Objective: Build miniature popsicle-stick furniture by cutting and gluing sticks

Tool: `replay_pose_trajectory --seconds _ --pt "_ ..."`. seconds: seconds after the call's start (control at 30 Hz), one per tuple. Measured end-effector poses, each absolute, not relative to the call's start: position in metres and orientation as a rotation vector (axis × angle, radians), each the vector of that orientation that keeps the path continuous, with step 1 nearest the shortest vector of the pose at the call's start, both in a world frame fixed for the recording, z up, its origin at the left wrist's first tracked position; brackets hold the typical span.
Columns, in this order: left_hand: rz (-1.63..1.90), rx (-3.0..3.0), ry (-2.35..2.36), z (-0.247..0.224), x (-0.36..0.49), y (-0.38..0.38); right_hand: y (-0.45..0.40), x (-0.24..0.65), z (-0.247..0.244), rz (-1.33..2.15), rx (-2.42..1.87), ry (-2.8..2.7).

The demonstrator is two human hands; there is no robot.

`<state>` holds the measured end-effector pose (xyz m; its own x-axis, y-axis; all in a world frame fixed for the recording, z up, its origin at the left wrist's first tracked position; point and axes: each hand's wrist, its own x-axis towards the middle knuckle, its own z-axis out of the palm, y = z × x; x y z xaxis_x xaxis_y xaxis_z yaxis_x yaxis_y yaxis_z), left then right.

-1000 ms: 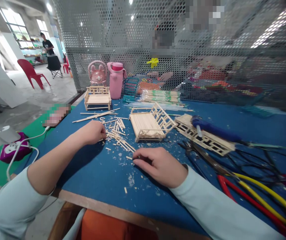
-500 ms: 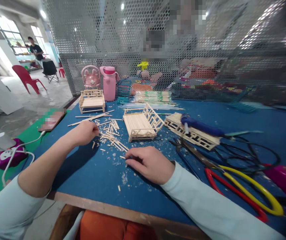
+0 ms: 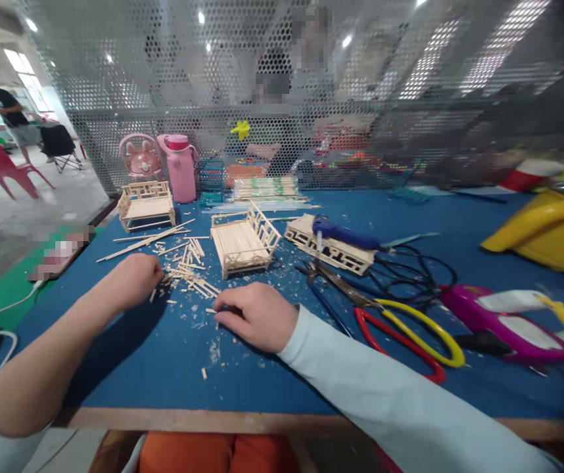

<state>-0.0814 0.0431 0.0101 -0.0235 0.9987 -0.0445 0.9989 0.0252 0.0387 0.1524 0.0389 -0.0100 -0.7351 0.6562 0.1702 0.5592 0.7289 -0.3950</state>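
Observation:
My left hand (image 3: 137, 281) is closed, with fingers curled down at the left edge of a loose pile of short wooden sticks (image 3: 190, 270). Whatever its fingertips hold, if anything, is hidden. On the pile's near right side, my right hand (image 3: 257, 316) rests low over the table, thumb and forefinger slightly apart, tips close to a short stick piece (image 3: 210, 311). Just behind it stands a small bench-like stick model (image 3: 240, 243) with a lattice back. A similar stick model (image 3: 148, 207) stands farther back on the left.
Right of my hand lie scissors (image 3: 400, 328) with red and yellow handles, pliers (image 3: 331, 305), and a blue glue gun (image 3: 346, 233) across another stick piece (image 3: 331, 248). A purple power strip (image 3: 509, 328) and yellow dustpan (image 3: 553, 230) are farther right. A pink bottle (image 3: 181, 169) stands before the mesh screen (image 3: 129, 79).
The view has turned right, so things appear farther left and the yellow dustpan has come into sight. Both hands keep nearly the same places beside the sticks.

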Motion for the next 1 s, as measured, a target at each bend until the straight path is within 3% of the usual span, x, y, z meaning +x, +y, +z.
replay_pose_trajectory --seconds 0.37,1.0 --pt "0.037 2.132 2.110 0.029 -0.097 0.041 0.042 0.154 -0.009 0.496 -1.028 -2.618" --pt "-0.180 2.227 2.067 0.007 -0.084 0.047 0.043 0.154 -0.010 0.500 -1.011 -2.628"
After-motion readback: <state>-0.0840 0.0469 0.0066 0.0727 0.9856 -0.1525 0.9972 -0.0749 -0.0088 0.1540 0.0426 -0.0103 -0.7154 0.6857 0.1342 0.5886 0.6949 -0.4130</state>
